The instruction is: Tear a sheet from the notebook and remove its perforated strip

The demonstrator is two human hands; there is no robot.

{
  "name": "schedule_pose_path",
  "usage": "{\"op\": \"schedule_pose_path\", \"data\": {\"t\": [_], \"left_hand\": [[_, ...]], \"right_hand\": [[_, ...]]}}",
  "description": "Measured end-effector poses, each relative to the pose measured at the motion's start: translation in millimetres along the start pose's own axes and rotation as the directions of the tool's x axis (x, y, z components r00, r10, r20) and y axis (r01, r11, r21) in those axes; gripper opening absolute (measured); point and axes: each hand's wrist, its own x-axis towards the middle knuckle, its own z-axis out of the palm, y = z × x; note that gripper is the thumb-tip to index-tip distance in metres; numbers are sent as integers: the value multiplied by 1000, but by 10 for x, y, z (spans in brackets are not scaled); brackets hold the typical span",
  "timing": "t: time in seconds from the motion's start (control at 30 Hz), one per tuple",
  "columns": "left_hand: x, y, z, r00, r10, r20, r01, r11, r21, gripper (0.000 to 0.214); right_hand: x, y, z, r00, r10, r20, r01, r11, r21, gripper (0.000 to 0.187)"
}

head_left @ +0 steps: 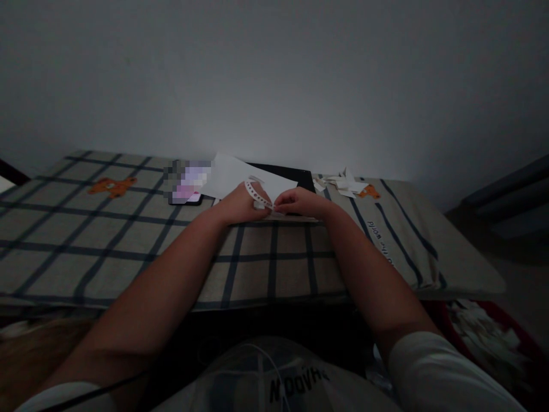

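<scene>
Our tabletop (141,229), covered in beige and dark-blue check
On it we have a lit smartphone (191,193), then rightward a flat black panel (295,174) and, just beside that, white paper scraps (343,184).

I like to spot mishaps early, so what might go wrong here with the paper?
The thin dotted strip, lying across the left hand and reaching the right hand, might tear or crease if tugged. The loose paper scraps beyond the right hand could scatter if an arm brushes them.
</scene>
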Motion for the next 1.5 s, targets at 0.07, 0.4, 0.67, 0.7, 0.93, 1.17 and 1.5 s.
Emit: {"op": "schedule_pose_path", "data": {"t": [0.07,0.4,0.67,0.7,0.93,1.17,1.5], "left_hand": [[-6,-8,-1,1000,27,-12,-26,999,42,13],[20,47,-7,996,49,76,-58,992,113,14],[5,17,6,996,6,89,-19,990,140,16],[2,15,4,997,-11,79,0,991,134,16],[-21,0,3,1000,18,3,-18,999,29,18],[-15,-4,30,999,-29,12,29,999,19,17],[-17,44,28,997,-69,23,69,998,-2,19]], "right_hand": [[-4,31,-20,1000,25,11,-26,999,21,34],[2,-24,-26,999,41,25,-39,996,-76,28],[2,-16,-9,999,39,26,-37,996,-86,27],[2,-14,-15,999,42,22,-41,997,-68,27],[-25,-32,-48,996,85,28,-84,996,-25,30],[-24,-38,-30,998,64,-11,-65,997,-37,30],[-10,-40,-3,999,42,-15,-42,999,-24,27]]}}
